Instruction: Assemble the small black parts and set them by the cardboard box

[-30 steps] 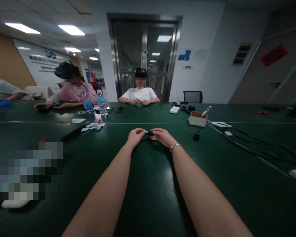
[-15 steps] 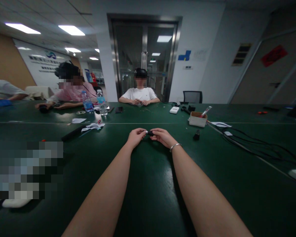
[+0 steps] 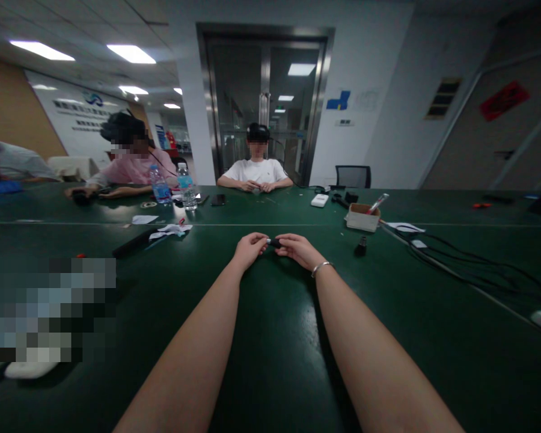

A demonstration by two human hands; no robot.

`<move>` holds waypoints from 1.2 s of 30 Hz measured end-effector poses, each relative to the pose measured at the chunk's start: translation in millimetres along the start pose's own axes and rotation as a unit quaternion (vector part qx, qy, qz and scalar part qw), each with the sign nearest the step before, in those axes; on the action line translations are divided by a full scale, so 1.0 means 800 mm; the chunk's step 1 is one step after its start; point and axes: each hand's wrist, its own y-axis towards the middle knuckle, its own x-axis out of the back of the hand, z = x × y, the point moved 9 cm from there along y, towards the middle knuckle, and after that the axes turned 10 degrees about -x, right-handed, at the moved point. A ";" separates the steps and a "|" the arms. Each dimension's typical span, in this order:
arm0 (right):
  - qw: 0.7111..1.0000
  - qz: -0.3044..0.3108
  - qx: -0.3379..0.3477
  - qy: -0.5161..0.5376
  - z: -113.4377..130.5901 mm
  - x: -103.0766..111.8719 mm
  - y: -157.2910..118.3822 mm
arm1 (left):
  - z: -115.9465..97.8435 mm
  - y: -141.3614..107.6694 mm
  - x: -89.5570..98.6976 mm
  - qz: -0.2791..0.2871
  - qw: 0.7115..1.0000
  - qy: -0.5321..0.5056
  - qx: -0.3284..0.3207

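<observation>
My left hand (image 3: pixel 250 248) and my right hand (image 3: pixel 298 249) meet over the green table (image 3: pixel 275 337), pinching a small black cylinder with a silver end (image 3: pixel 274 243) between them. The left fingertips close on its silver end, while the right thumb and fingers grip the black part. It lies roughly level, and its ends are partly hidden by my fingers. What kind of thing it is I cannot make out. To the right of my right hand, a small black piece (image 3: pixel 360 245) rests on the table.
A small box (image 3: pixel 362 218) holding a pen-like item stands at the right, near black cables (image 3: pixel 469 261). At the left are crumpled paper (image 3: pixel 174 231), a long black object (image 3: pixel 135 242) and water bottles (image 3: pixel 188 189). Across the table sit a person in white (image 3: pixel 258 171) and one in pink (image 3: pixel 130 168).
My hands and the black cylinder stay nearly where they were. The view has shifted very slightly. At the far left, a dark-haired head has come into view.
</observation>
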 end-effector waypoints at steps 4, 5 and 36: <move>1.000 0.001 0.002 -0.001 0.001 -0.001 -0.002 | 0.004 0.001 0.000 0.005 1.000 0.010 0.006; 1.000 0.001 0.001 -0.002 0.001 -0.001 -0.002 | 0.006 0.001 0.001 0.004 1.000 0.013 0.008; 1.000 -0.007 0.000 0.001 0.002 -0.001 -0.004 | -0.004 -0.003 0.004 -0.019 0.999 0.028 -0.014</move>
